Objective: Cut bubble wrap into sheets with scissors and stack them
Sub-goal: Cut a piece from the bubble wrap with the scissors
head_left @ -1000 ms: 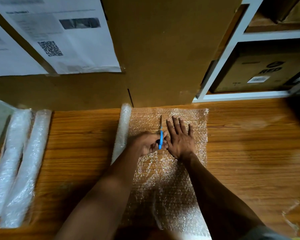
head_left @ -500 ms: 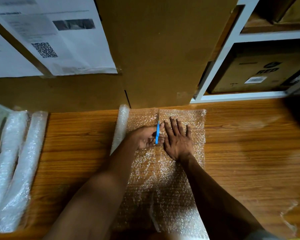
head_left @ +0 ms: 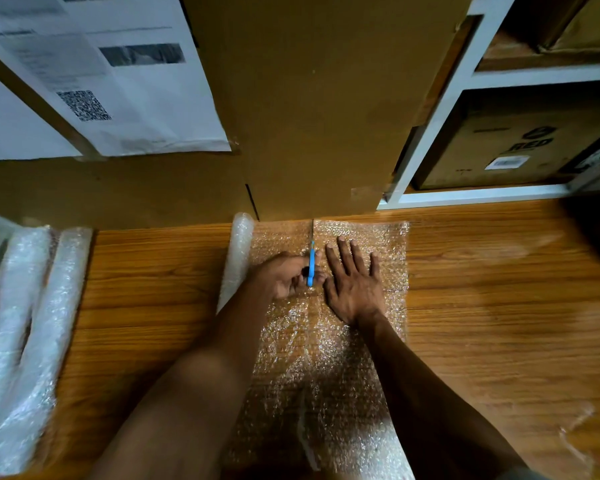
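Head view, writing: a brown carton on the white shelf reads "RED" above a barcode sticker; taped white papers carry a QR code, their text too blurred to read.
Bubble wrap: a clear sheet lies flat on the wooden table, its rolled end at the left edge, reaching the cardboard box behind.
Scissors: blue-handled scissors, blades pointing away along the sheet's middle, near its far edge.
Left hand: left hand grips the scissors' handles.
Right hand: right hand pressed flat, fingers straight, just right of the blades.
Spare rolls: two bubble-wrap rolls lie at far left.
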